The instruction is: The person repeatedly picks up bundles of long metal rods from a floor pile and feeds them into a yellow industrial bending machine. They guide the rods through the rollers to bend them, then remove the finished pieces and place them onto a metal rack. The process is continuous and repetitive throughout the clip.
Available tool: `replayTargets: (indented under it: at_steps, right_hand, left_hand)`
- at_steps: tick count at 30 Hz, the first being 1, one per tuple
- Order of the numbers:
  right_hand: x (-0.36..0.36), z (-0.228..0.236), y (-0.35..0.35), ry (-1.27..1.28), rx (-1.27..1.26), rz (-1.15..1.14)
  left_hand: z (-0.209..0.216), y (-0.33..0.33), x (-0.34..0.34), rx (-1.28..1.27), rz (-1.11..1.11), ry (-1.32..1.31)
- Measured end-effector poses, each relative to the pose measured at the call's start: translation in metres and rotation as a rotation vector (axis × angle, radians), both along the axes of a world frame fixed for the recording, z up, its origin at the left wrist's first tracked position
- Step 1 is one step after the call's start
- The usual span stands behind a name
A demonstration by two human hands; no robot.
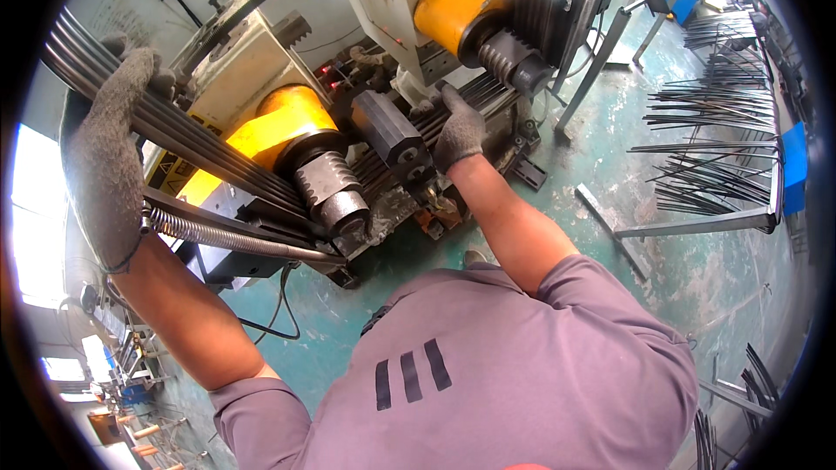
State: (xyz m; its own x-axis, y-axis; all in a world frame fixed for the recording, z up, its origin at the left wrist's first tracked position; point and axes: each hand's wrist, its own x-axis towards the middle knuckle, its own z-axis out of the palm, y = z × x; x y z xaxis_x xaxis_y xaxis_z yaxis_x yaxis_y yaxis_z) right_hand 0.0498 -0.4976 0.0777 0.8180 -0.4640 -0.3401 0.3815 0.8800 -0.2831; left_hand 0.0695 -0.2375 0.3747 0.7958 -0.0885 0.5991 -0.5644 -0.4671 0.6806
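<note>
My left hand (pixel 106 161), in a worn grey glove, is wrapped around a bundle of long dark metal rods (pixel 205 146) at the upper left. The bundle slopes down to a ridged metal roller (pixel 329 181) beside a yellow cylindrical housing (pixel 294 122). In a matching glove, my right hand (pixel 460 132) reaches to the machine's middle, its fingers curled over more metal rods (pixel 489 94) that lie across it. Those fingertips are partly hidden. Just left of that hand sits a dark block-shaped machine part (pixel 389 135).
A second yellow housing (pixel 453 19) with a ridged roller stands at the upper right of the machine. A coil spring (pixel 205 231) runs below the left bundle. Metal racks (pixel 697 224) carry many rods on the right. A cable (pixel 292 318) hangs near the floor.
</note>
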Motion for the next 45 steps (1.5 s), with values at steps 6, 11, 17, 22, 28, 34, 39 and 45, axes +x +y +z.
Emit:
replayTargets:
  at_steps: [6, 11, 17, 22, 28, 34, 39, 45]
  right_hand:
    - [0.000, -0.005, 0.000, 0.028, -0.078, 0.005]
    - [-0.001, -0.006, 0.000, 0.035, -0.080, 0.030]
    - [-0.007, -0.022, 0.003, 0.085, -0.069, 0.039]
    - [-0.011, -0.020, 0.001, 0.142, -0.099, 0.057]
    - [-0.008, -0.031, 0.000, 0.113, -0.076, 0.095]
    - [-0.009, -0.030, -0.004, 0.088, -0.039, 0.121]
    - [-0.006, -0.044, -0.011, 0.126, -0.094, 0.175]
    - [-0.014, -0.033, -0.006, 0.125, -0.024, 0.131]
  left_hand:
    - [-0.001, 0.000, -0.002, 0.024, 0.052, -0.029]
    - [0.002, 0.008, -0.006, -0.148, 0.016, 0.091]
    - [0.004, 0.037, -0.003, -0.044, -0.188, 0.248]
    - [0.007, 0.041, -0.004, 0.113, -0.094, 0.281]
    - [0.010, 0.059, 0.000, 0.214, -0.171, 0.246]
    - [0.009, 0.029, -0.019, 0.131, -0.209, 0.262]
    - [0.009, 0.019, -0.023, 0.050, -0.201, 0.298]
    - [0.012, 0.024, -0.025, 0.142, -0.133, 0.308]
